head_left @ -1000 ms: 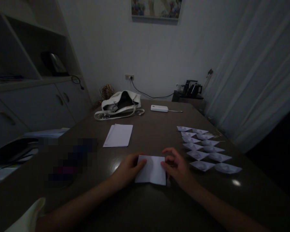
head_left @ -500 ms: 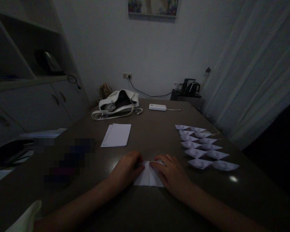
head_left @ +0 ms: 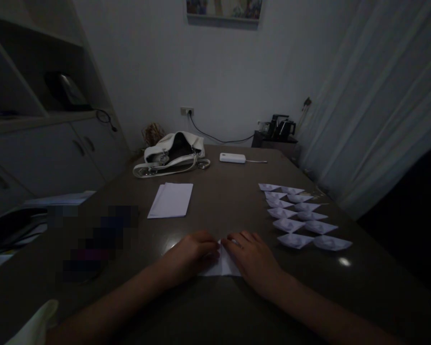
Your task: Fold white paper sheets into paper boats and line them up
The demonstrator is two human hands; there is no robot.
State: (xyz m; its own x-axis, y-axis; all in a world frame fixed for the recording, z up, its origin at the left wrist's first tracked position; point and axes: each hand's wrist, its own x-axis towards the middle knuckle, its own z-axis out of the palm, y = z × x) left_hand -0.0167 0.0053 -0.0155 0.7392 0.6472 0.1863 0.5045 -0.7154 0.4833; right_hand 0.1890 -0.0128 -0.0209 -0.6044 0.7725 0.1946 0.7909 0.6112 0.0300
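A white sheet of folded paper (head_left: 221, 265) lies on the dark table (head_left: 237, 306) right in front of me. My left hand (head_left: 189, 257) covers its left part, fingers curled down and pressing on it. My right hand (head_left: 252, 258) lies flat over its right part, fingers stretched toward the left hand's fingertips. Only a narrow wedge of the paper shows between the two hands.
Several folded white paper boats (head_left: 301, 218) lie in two rows at the right. A stack of white sheets (head_left: 171, 200) lies ahead left. Farther back sit a white handbag (head_left: 172, 153) and a white power bank (head_left: 232, 157). A curtain (head_left: 373, 105) hangs at right, cabinets (head_left: 50, 153) at left.
Both hands have moved inward over the paper, folding its upper corners down toward the middle. The sheet showed as a rectangle a second ago; now only a small wedge shows.
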